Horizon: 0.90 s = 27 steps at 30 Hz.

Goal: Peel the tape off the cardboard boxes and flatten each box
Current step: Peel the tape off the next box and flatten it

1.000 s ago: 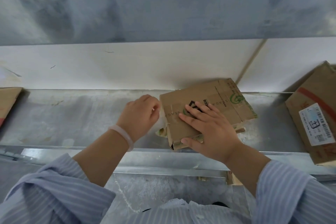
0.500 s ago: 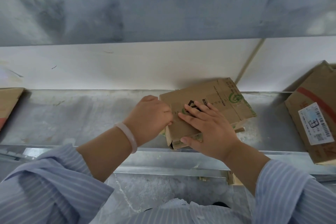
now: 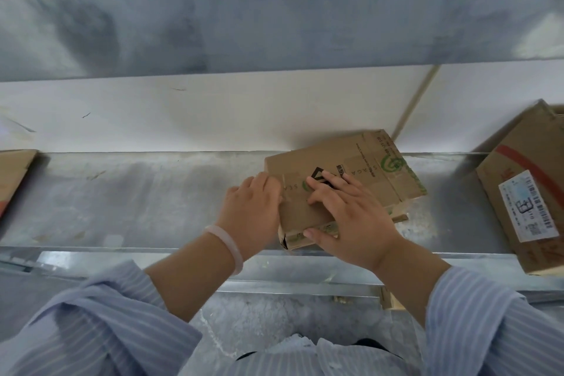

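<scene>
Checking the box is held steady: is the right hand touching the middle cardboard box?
Touching. The head view shows the right hand lying flat on top of the cardboard box, fingers spread, thumb against its near edge.

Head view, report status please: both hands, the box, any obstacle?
Left hand curled at cardboard box left edge, grip unclear. Right hand flat, pressing its top. Labelled box at right, apart.

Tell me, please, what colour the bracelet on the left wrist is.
Pale pink, almost white; the bracelet shows best in the head view.
</scene>
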Each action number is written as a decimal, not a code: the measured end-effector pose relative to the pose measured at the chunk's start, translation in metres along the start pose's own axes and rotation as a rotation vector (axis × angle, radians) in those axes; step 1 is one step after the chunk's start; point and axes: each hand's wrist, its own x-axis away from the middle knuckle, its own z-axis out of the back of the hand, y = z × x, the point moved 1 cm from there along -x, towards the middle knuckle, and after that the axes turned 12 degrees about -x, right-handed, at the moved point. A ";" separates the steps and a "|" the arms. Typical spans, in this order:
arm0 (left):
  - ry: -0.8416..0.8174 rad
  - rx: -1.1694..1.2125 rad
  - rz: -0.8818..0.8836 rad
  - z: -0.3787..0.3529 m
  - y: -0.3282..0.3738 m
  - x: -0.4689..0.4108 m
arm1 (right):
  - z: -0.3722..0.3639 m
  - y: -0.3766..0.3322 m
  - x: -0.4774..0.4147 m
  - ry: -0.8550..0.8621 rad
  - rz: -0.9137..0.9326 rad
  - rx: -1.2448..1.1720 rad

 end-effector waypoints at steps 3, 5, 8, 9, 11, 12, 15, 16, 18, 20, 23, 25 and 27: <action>-0.110 0.335 0.241 -0.009 0.002 0.001 | -0.001 -0.001 0.000 0.008 -0.001 -0.003; -0.134 0.478 0.271 -0.010 -0.005 0.001 | 0.000 0.000 0.000 0.017 0.001 -0.006; -0.079 0.465 0.156 0.001 -0.016 0.003 | 0.000 0.000 0.000 0.030 0.010 -0.012; -0.075 0.419 0.105 0.005 -0.017 0.003 | -0.001 -0.001 -0.001 0.035 0.015 -0.010; -0.070 0.307 0.025 0.010 -0.017 0.000 | -0.001 -0.001 -0.001 0.043 0.021 -0.001; -0.063 0.262 0.010 0.012 -0.016 -0.003 | -0.002 -0.001 0.000 0.044 0.021 0.002; -0.017 0.108 -0.065 0.017 -0.009 -0.010 | -0.002 0.001 0.001 0.042 0.016 0.000; 0.009 0.034 -0.108 0.017 -0.006 -0.010 | -0.002 0.001 0.001 0.039 0.017 0.002; 0.059 -0.067 -0.168 0.016 0.000 -0.009 | -0.002 0.000 0.001 0.036 0.022 0.007; 0.048 -0.080 -0.148 0.013 0.005 -0.009 | -0.001 0.000 0.001 0.036 0.026 0.016; 0.032 -0.052 -0.049 0.003 0.009 -0.008 | 0.000 -0.001 0.000 0.024 0.024 0.030; 0.037 0.037 0.033 -0.001 0.011 -0.007 | 0.000 -0.001 0.000 0.017 0.022 0.033; 0.030 0.169 0.127 -0.005 0.014 -0.006 | 0.000 0.000 0.000 0.014 0.023 0.033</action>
